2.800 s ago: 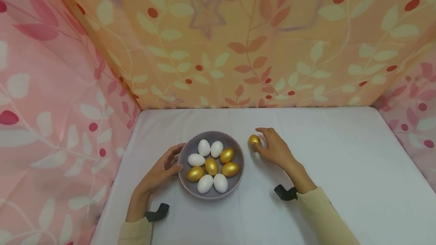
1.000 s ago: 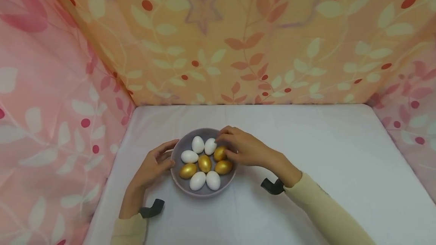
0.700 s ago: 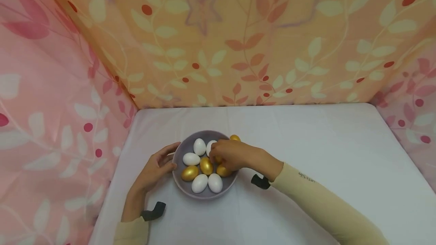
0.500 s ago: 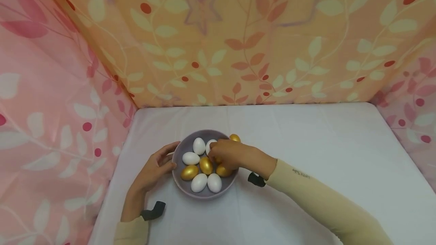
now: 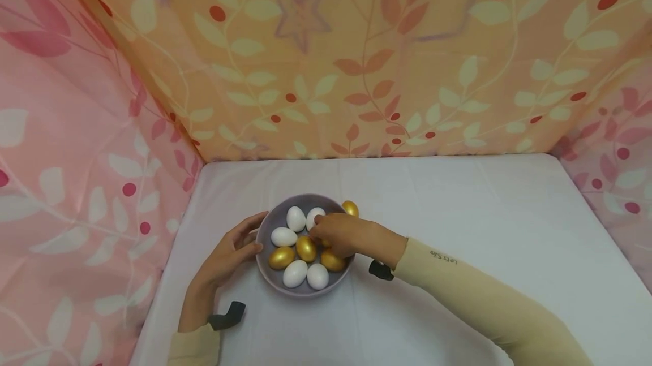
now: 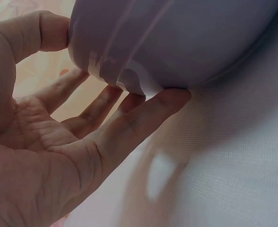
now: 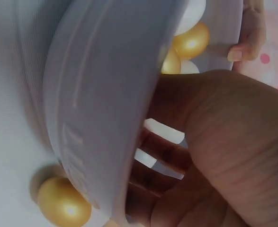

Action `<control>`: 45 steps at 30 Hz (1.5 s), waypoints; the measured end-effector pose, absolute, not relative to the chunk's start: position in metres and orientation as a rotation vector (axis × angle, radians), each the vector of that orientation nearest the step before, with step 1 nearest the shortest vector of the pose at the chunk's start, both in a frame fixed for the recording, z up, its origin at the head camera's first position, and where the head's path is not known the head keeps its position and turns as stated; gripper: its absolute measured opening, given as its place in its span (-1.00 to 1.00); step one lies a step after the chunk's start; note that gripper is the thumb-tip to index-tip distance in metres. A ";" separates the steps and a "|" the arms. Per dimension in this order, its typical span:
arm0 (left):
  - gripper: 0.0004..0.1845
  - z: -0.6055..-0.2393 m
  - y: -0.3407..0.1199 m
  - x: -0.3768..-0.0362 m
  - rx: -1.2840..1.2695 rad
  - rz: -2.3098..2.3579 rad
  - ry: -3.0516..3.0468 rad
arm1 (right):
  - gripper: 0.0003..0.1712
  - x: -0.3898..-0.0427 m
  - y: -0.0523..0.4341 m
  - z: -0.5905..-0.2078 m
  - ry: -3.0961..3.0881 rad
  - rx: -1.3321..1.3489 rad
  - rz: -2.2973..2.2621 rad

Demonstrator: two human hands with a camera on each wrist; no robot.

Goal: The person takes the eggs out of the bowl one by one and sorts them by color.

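A round grey-mauve bowl [image 5: 305, 291] holds several white and golden eggs in the head view. My left hand [image 5: 226, 253] holds its left side, thumb at the rim and fingers against the outer wall, as the left wrist view also shows. My right hand [image 5: 340, 232] reaches over the right rim, fingers bent down into the bowl around a golden egg [image 5: 326, 241], mostly covered by the hand. The bowl's wall hides those fingertips in the right wrist view. Another golden egg [image 5: 350, 208] lies outside on the table, just beyond the right hand.
A white cloth covers the table [image 5: 458, 202]. An orange leaf-patterned curtain [image 5: 356, 72] stands behind it, with a pink one [image 5: 91, 185] at the left. A dark bracket [image 5: 229, 316] sits at the left wrist, another [image 5: 381, 270] at the right.
My right hand has gone from the golden egg outside the bowl to one inside, bending its fingers down around it. During the last half second it barely moves. My left hand stays at the bowl.
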State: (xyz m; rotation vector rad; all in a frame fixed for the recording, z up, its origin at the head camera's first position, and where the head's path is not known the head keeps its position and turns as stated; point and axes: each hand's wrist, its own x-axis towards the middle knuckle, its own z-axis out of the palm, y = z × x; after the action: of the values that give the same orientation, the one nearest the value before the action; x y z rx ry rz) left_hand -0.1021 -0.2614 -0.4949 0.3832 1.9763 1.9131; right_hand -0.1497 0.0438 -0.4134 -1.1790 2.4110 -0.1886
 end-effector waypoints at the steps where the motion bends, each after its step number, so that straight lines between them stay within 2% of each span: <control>1: -0.27 -0.495 -0.261 -0.102 0.387 1.915 1.973 | -0.75 -0.150 0.044 -0.414 2.413 -1.177 -0.181; 10: -0.26 -0.494 -0.261 -0.105 0.384 1.924 1.951 | -0.61 -0.151 0.055 -0.405 2.445 -1.189 -0.255; 19: -0.29 -0.496 -0.263 -0.104 0.417 1.890 1.982 | -0.58 -0.148 0.085 -0.400 2.525 -1.158 -0.679; 24: -0.29 -0.500 -0.263 -0.098 0.413 1.874 1.979 | -0.56 -0.141 0.103 -0.403 2.573 -1.057 -0.969; 31: -0.29 -0.498 -0.263 -0.104 0.426 1.879 1.977 | -0.53 -0.151 0.128 -0.411 2.644 -0.811 -1.383; 38: -0.29 -0.498 -0.263 -0.102 0.397 1.868 1.985 | -0.50 -0.155 0.143 -0.435 2.725 -0.515 -1.496; 45: -0.28 -0.498 -0.264 -0.100 0.387 1.864 1.993 | -0.52 -0.160 0.152 -0.455 2.730 -0.352 -1.493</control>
State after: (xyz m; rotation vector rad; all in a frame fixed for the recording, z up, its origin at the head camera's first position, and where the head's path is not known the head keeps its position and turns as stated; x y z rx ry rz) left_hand -0.0996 -0.2640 -0.4984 0.3870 1.9931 1.8635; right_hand -0.1602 0.1516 -0.4550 -0.3523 2.7302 -1.4926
